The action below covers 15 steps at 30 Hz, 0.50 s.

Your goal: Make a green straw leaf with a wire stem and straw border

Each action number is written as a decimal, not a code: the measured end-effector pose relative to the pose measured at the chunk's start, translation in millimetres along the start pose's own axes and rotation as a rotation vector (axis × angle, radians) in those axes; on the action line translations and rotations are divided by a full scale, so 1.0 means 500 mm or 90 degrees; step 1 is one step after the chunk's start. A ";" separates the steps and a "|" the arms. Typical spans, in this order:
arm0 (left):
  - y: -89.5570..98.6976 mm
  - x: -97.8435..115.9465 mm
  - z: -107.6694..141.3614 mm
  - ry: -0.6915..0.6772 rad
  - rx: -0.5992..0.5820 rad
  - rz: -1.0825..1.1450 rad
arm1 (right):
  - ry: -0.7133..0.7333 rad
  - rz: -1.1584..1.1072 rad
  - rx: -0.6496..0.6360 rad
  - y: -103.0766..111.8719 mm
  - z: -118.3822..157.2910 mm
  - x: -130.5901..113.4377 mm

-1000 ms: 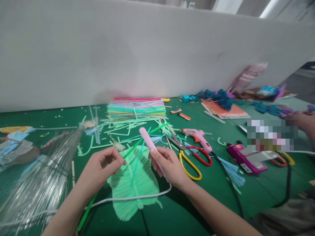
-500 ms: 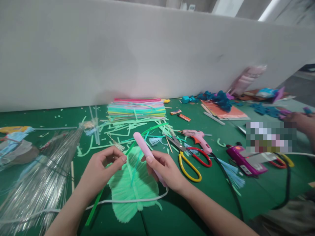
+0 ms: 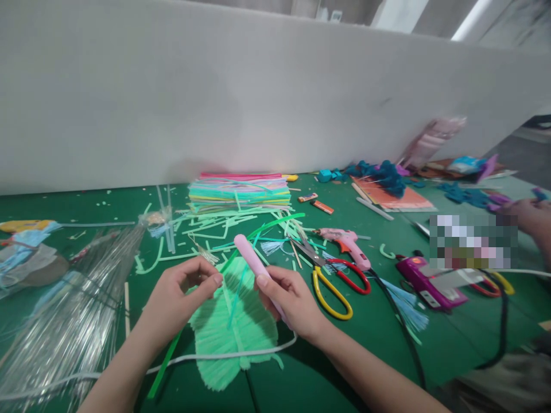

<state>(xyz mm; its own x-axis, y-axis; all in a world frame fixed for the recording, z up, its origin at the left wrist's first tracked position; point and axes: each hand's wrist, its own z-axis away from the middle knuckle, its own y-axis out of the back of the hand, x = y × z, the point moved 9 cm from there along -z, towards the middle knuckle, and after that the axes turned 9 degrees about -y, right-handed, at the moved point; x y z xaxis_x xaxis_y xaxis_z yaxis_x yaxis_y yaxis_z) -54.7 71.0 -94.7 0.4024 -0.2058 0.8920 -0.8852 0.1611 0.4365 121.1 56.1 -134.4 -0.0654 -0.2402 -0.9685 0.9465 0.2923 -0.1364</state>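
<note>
My right hand [image 3: 286,295] is wrapped round a pink stick-shaped tool [image 3: 250,256] with a white cord at its lower end. My left hand [image 3: 191,292] pinches a long green strip [image 3: 162,367], which runs from below the wrist up to the right behind the pink tool. Beneath both hands lies a light green leaf shape [image 3: 219,355] made of fuzzy strips. A thin teal strip [image 3: 238,295] rests over the leaf.
Scissors with red and yellow handles [image 3: 331,292] and a pink glue gun [image 3: 344,240] lie to the right. Clear wires [image 3: 81,310] spread at left. Coloured strips [image 3: 239,192] are stacked behind. Another person's hand [image 3: 523,215] is far right.
The green strip has slid slightly, its upper end now farther to the right and its lower end a little lower left. My hands have hardly moved.
</note>
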 end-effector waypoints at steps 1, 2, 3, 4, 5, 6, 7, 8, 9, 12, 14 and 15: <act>-0.001 0.000 0.000 0.004 -0.004 -0.001 | 0.001 0.005 0.000 0.000 0.001 -0.001; -0.002 -0.001 -0.001 0.009 -0.007 -0.002 | 0.003 0.013 0.001 0.001 0.001 -0.001; -0.002 -0.002 -0.002 0.014 -0.009 -0.003 | 0.005 0.022 0.003 0.002 0.002 -0.002; -0.002 -0.003 -0.002 0.018 -0.009 -0.002 | 0.006 0.033 0.006 0.003 0.003 -0.003; -0.002 -0.004 -0.002 0.021 -0.009 0.001 | 0.007 0.042 0.008 0.004 0.003 -0.003; -0.002 -0.005 -0.003 0.023 -0.008 0.003 | 0.008 0.051 0.011 0.004 0.004 -0.003; -0.002 -0.006 -0.003 0.022 -0.008 0.006 | 0.009 0.057 0.014 0.005 0.004 -0.003; -0.002 -0.006 -0.003 0.022 -0.008 0.008 | 0.010 0.060 0.016 0.005 0.003 -0.002; -0.002 -0.007 -0.002 0.024 -0.009 0.008 | 0.009 0.059 0.015 0.005 0.002 0.000; -0.001 -0.008 -0.002 0.027 -0.004 0.012 | 0.001 0.067 0.004 0.003 -0.001 0.007; 0.000 -0.007 -0.002 0.023 0.003 0.016 | 0.004 0.094 -0.006 0.000 -0.002 0.006; -0.001 -0.006 -0.002 0.019 0.003 0.017 | 0.008 0.111 -0.009 -0.002 -0.001 0.005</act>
<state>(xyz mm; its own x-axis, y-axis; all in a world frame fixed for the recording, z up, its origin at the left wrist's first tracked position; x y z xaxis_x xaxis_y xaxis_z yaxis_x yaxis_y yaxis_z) -55.1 72.6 -97.3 0.3857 -0.1720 0.9065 -0.8968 0.1610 0.4121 120.0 55.7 -136.7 0.0951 -0.1731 -0.9803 0.9393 0.3417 0.0308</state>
